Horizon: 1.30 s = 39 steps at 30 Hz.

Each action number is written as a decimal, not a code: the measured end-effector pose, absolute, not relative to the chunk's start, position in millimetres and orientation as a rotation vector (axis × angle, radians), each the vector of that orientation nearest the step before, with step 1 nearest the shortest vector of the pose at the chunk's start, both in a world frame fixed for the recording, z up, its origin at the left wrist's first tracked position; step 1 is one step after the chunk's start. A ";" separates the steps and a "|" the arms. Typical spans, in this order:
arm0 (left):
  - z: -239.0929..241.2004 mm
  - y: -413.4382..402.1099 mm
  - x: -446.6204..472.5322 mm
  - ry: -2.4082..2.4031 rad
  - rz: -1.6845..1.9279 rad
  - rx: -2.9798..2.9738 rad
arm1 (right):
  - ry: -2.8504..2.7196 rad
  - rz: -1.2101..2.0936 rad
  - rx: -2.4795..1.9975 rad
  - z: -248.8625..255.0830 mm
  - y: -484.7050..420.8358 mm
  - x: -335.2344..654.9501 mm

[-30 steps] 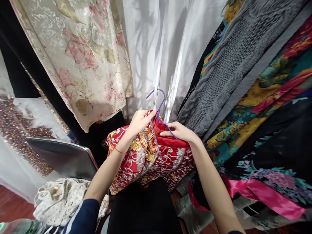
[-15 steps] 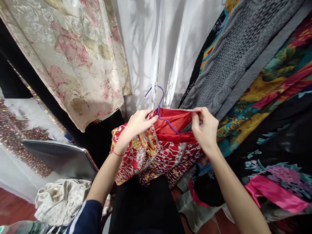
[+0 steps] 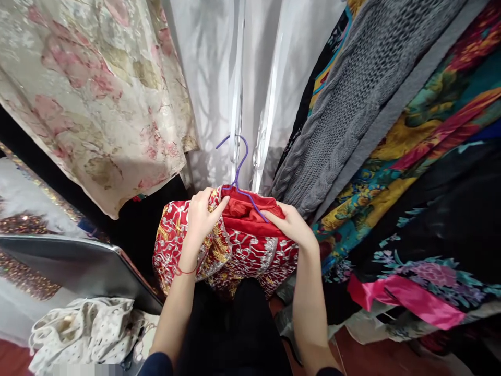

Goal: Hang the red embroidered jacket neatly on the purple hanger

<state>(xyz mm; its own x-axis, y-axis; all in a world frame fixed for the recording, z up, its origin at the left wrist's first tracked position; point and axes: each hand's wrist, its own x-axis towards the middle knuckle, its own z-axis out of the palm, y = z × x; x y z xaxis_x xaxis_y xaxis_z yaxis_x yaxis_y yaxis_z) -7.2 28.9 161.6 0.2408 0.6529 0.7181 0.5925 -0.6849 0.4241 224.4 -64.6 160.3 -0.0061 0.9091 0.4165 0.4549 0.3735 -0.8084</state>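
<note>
A red garment point(image 3: 242, 250) embroidered in gold and silver hangs bunched on a purple wire hanger point(image 3: 238, 167), its hook pointing up. My left hand point(image 3: 203, 214) is closed on the garment's left shoulder, just beside the hanger's neck. My right hand point(image 3: 291, 224) grips the red fabric on the right side, fingers curled over the hanger's sloping arm. A thin red string circles my left wrist.
Hanging clothes crowd in: a cream floral fabric point(image 3: 90, 94) at left, white sheer fabric point(image 3: 250, 73) behind, a grey knit point(image 3: 352, 99) and bright floral prints point(image 3: 430, 136) at right. A grey flat lid point(image 3: 74, 261) and a white dotted cloth point(image 3: 82, 329) lie lower left.
My right hand let go of the lifted red edge and came down onto the garment's right shoulder. The garment and hanger shifted slightly left and down in view.
</note>
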 end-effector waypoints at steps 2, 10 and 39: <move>155.1 19.7 -3.8 1.199 1.642 2.409 | -1.612 0.561 -1.243 158.9 -64.2 218.8; 156.9 -28.1 37.3 0.683 1.697 2.806 | -1.524 0.403 -1.347 152.9 -83.0 189.9; 159.4 -11.4 62.8 0.432 1.902 2.999 | -0.957 0.145 -1.324 115.2 -146.7 226.0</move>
<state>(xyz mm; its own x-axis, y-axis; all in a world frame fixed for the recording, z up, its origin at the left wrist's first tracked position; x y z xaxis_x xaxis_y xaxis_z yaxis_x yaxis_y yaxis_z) 62.8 -11.4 159.4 0.4334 -0.0314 0.9007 0.4176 -0.8786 -0.2316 226.0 -146.7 115.2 0.6276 0.5919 0.5057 0.4152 0.2949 -0.8606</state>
